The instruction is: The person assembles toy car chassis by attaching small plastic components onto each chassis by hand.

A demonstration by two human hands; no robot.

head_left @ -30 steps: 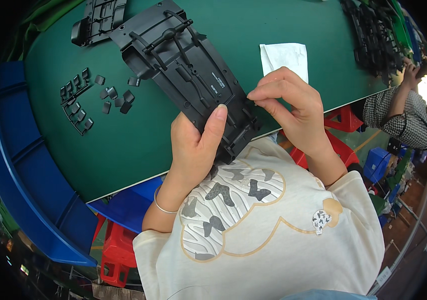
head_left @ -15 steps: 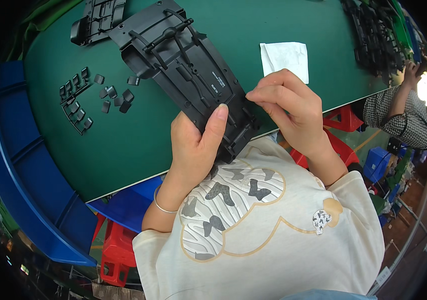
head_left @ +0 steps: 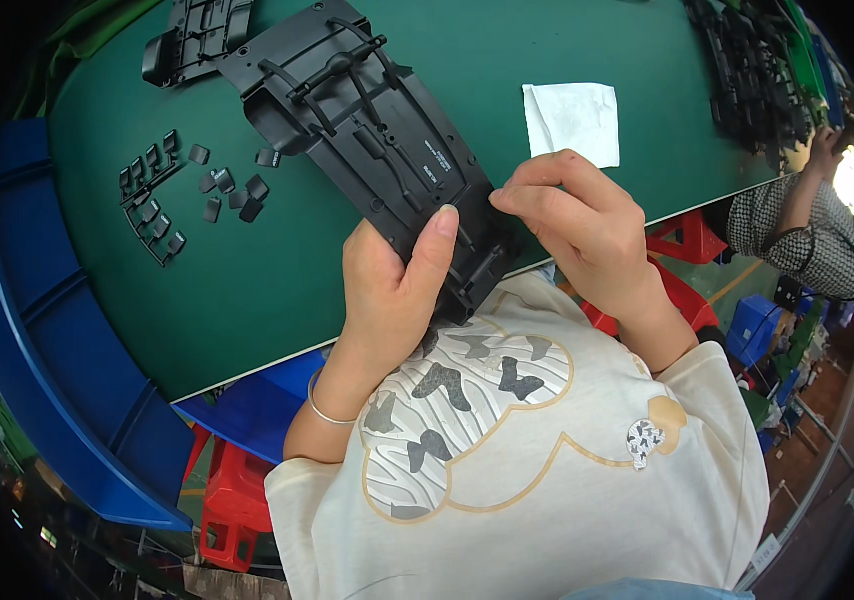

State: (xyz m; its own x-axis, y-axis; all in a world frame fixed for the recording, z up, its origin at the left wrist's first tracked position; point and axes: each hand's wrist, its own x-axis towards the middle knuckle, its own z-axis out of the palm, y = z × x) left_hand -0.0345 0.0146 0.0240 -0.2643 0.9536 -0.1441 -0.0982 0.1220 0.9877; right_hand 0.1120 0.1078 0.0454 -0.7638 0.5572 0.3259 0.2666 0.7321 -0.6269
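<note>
Our left hand (head_left: 387, 290) is clamped on the near end of a long black plastic panel (head_left: 377, 135), thumb laid flat across its top, while our right hand (head_left: 587, 225) pinches the panel's right edge with fingertips (head_left: 507, 200) pressed together. The panel's far end rests on the green table (head_left: 247, 290); its near end overhangs the table edge above our shirt. Small black clips (head_left: 232, 185) and a clip frame (head_left: 152, 195) lie to the left, a white cloth (head_left: 572, 115) to the right, and a second black part (head_left: 197, 35) lies beyond.
</note>
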